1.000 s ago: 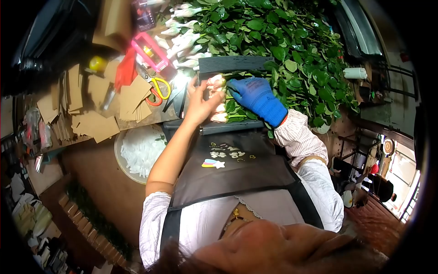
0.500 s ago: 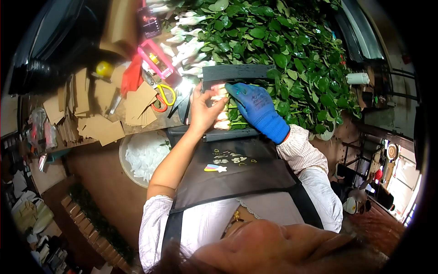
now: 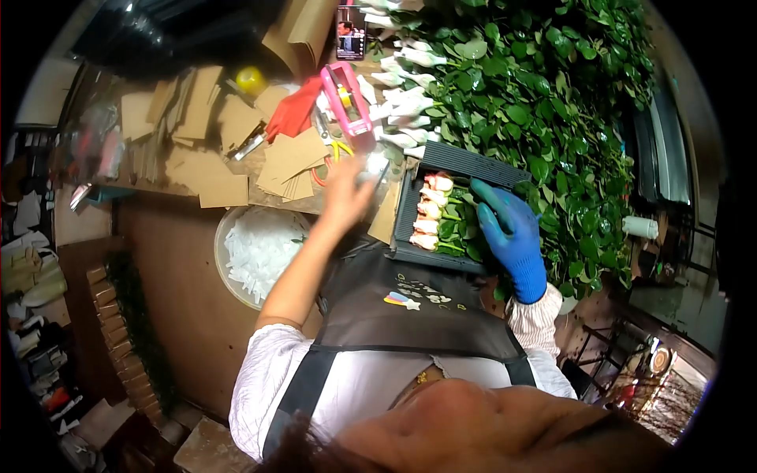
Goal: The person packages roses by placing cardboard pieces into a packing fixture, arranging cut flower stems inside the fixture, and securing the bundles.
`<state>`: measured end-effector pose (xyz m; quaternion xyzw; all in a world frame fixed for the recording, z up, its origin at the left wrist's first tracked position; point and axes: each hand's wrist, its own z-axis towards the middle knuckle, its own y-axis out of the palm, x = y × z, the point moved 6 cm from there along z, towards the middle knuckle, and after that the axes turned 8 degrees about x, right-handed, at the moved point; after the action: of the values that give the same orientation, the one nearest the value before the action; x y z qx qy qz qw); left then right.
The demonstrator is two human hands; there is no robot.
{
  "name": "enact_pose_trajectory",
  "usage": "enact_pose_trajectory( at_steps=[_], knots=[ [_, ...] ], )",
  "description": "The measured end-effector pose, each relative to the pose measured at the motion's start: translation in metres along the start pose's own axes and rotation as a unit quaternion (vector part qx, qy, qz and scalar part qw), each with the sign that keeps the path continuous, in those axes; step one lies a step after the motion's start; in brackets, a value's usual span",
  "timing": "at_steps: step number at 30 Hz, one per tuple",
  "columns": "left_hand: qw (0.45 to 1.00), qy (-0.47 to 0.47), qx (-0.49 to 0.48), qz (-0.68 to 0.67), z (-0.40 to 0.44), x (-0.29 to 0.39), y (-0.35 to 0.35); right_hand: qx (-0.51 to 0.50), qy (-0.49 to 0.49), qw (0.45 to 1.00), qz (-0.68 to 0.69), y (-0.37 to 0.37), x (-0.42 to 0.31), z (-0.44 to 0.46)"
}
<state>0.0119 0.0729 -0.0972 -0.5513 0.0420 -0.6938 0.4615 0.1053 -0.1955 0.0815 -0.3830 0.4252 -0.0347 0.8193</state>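
Here, itemised: one bare left hand (image 3: 347, 195), slightly blurred, over the near edge of the worktable, beside the scissors with yellow and red handles (image 3: 341, 150); thumb and fingers apart, though whether they grip anything cannot be told.

One right hand in a blue knitted glove with a green-tinged palm (image 3: 511, 236), at the stem side of the flowers; thumb and forefinger a narrow gap apart, contact with the leaves unclear.

One row of pale pink-and-cream rose heads (image 3: 430, 211), lying inside a black ribbed tray (image 3: 473, 162), blooms towards the bare hand, green stems towards the gloved one.

Adjoining the tray: a strip of brown cardboard (image 3: 385, 214), at its left side. Beyond it: white-wrapped flower heads (image 3: 406, 106) on a broad heap of leafy green stems (image 3: 544, 102).

Left of these: a pink plastic holder (image 3: 347, 98), a red cloth-like piece (image 3: 293, 109), loose tan cardboard squares (image 3: 296, 162). Below the table edge: a round, pale-rimmed tub (image 3: 221, 252) of white pieces.
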Motion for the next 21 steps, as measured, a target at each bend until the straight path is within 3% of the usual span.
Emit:
enact_pose_trajectory(
  at_steps=[2, 3, 4, 6, 9, 12, 15, 18, 20, 21],
  knots=[
    [0.95, -0.022, -0.006, 0.311, 0.03, -0.036, -0.037, 0.0, -0.001, 1.0, -0.004, 0.003, -0.001, -0.007],
    [0.888, 0.05, 0.047, 0.454, 0.032, -0.059, -0.047, 0.003, -0.001, 1.0, -0.009, 0.005, 0.002, -0.01],
    [0.881, 0.035, 0.054, 0.469, 0.034, -0.102, -0.05, -0.001, -0.009, 1.0, -0.01, 0.009, 0.002, -0.009],
    [0.926, -0.08, -0.072, 0.363, 0.047, -0.114, -0.061, -0.002, -0.033, 0.999, -0.034, 0.013, -0.001, -0.008],
    [0.934, -0.032, -0.09, 0.343, 0.057, -0.104, -0.07, 0.001, -0.035, 0.999, -0.034, 0.013, -0.004, -0.008],
    [0.946, -0.048, -0.083, 0.308, 0.06, -0.091, -0.073, -0.006, -0.036, 0.999, -0.037, 0.011, -0.005, -0.01],
    [0.954, -0.009, -0.005, 0.3, 0.059, -0.082, -0.072, -0.014, -0.031, 0.999, -0.043, 0.012, -0.005, -0.013],
    [0.96, -0.067, -0.019, 0.271, 0.062, -0.082, -0.077, -0.019, -0.013, 1.0, -0.018, 0.01, -0.008, -0.014],
    [0.974, -0.096, -0.008, 0.207, 0.066, -0.062, -0.087, -0.018, 0.04, 0.999, 0.03, 0.008, -0.007, -0.021],
    [0.991, -0.106, 0.02, 0.08, 0.066, -0.042, -0.091, -0.022, 0.074, 0.993, 0.092, 0.008, -0.004, -0.024]
  ],
)
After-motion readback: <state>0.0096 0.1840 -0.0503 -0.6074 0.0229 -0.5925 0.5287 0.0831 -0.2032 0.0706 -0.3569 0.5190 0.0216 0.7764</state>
